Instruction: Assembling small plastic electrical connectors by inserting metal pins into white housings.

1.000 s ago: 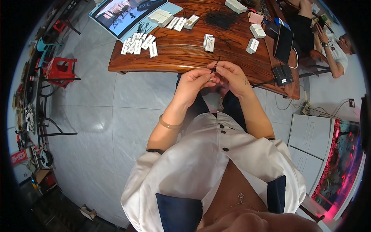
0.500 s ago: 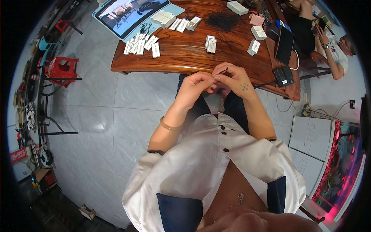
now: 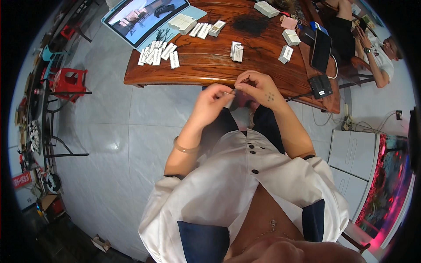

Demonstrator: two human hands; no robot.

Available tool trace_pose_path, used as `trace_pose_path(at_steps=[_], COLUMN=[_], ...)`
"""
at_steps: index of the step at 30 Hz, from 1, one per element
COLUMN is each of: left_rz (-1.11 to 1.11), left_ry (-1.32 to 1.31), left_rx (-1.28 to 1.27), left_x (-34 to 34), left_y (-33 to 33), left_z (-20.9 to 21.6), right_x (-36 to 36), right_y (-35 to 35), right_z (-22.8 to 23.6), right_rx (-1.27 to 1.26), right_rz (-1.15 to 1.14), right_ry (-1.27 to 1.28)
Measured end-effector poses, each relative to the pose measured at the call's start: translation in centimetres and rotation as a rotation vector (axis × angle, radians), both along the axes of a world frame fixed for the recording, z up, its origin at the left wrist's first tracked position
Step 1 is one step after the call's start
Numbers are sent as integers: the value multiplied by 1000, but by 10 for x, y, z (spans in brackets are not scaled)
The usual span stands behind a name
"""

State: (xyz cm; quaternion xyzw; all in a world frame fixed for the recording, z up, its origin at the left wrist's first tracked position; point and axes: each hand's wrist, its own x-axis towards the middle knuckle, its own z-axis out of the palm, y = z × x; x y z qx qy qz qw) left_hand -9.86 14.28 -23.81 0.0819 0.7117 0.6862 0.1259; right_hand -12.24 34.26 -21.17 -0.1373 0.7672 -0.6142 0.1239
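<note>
Currently, head view: both hands are raised together just in front of the near edge of the wooden desk. Compared with a second ago, the hands have drawn slightly closer to each other and the thin dark strand that stood up between them is no longer clearly visible; the work appears to have moved from holding the strand out to fine fingertip handling, though that is a judgement.

The left hand is curled, fingertips pressed together on a small pale card held at its tip. The right hand meets it, thumb and forefinger pinched shut on something very fine at the card's edge; what it is cannot be made out. The card sits between the two hands, above the lap, clear of the desk.

On the desk lie rows of small white cards, a dark tuft of fibres, a tablet and a black phone. Another person sits at the far right.
</note>
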Motion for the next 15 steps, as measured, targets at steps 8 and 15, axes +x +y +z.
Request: trace_pose_path(at_steps=[8,15], left_rz=[352,435], left_ry=[369,675], left_rx=[-461,-466], left_x=[-88,-87], left_y=[-74,-63], left_z=[10,5], right_x=[-57,-62], right_y=[4,4], right_z=[-4,-14], right_rx=[636,842], right_rz=[-292,-224], right_ry=[747,850])
